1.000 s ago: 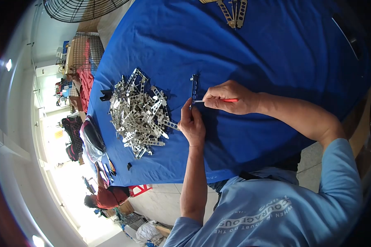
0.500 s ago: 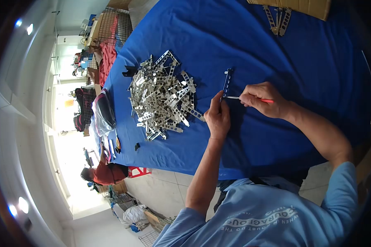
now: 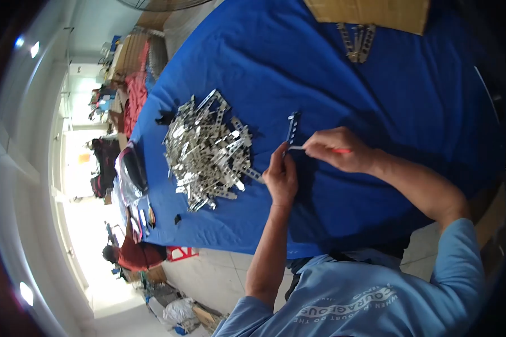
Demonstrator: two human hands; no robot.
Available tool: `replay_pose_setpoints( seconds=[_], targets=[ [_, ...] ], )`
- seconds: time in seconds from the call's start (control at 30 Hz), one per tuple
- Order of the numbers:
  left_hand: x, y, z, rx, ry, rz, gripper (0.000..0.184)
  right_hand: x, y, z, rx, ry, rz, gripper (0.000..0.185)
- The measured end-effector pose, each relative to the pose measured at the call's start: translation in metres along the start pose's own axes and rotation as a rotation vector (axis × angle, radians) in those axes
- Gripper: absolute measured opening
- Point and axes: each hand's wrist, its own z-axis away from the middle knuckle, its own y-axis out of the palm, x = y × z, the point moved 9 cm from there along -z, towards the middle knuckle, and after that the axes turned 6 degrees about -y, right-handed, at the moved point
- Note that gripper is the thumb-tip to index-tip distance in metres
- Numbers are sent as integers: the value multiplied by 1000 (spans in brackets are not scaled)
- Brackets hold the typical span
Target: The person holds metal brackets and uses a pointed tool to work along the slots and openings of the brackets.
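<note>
My left hand (image 3: 281, 177) is closed, thumb and fingers pinching the near end of a narrow perforated metal strip (image 3: 293, 127). The strip points away from me over the blue cloth, with a row of holes along it. In my right hand (image 3: 343, 149) is a slim red-handled tool (image 3: 342, 150); its thin pale shaft reaches left to the strip beside my left fingertips. Whether the tip touches the strip or sits in a hole is too small to tell. Left of my hands lies a large heap of similar metal strips (image 3: 208, 154).
Blue cloth (image 3: 253, 67) covers the table. Cardboard (image 3: 371, 12) lies at the far edge, with a few metal strips (image 3: 356, 45) beside it. Near the heap are a black bracket (image 3: 164, 117) and a small black piece (image 3: 177, 219). A person in red (image 3: 138, 254) is beyond the table's left end.
The whole view has shifted, so the table, heap and hands appear lower and further left. Both hands keep their grips, and the tool's shaft stays at the strip.
</note>
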Motion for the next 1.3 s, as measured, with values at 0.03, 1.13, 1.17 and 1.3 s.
replay_pose_setpoints(
  seconds=[0.03, 1.13, 1.17, 1.3],
  targets=[
    [2, 0, 0, -9, 16, 15, 28, 2, 5, 1, -5, -59, 11, 27],
    [-6, 1, 2, 0, 8, -19, 27, -9, -1, 6, -2, 33, 53, 30],
    [-3, 1, 1, 7, -6, -27, 27, -10, -1, 6, 4, 46, 31, 29],
    [4, 2, 1, 13, -17, 26, 27, 1, 5, 2, -66, -71, -58, 28]
  ],
)
